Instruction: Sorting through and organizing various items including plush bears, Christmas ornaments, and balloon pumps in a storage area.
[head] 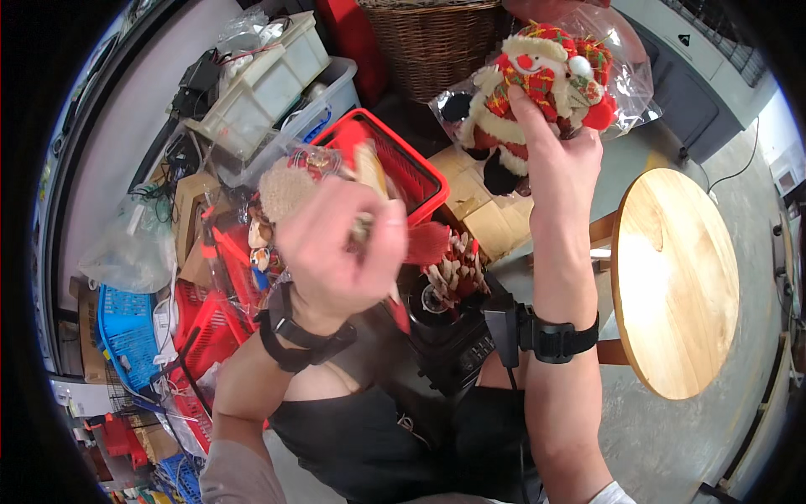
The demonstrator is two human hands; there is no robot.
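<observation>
My right hand (557,142) grips a plush snowman ornament (529,75) with a plaid hat and scarf, its thumb pressed on the front. Clear plastic wrap (620,63) lies behind the toy. My left hand (343,246) is motion-blurred, its fingers curled around something mostly hidden; a blurred red and cream piece (365,157) shows just above it. Below and beside this hand are a red fabric piece (428,242) and a cluster of red and pale glove-like pieces (456,271). A red plastic basket (434,183) stands behind the left hand.
A round wooden stool (680,283) stands at the right. Cardboard (491,208) lies beyond the red basket, near a wicker basket (434,44). At the left are a white plastic crate (264,88), a blue basket (129,334) and red baskets (208,340).
</observation>
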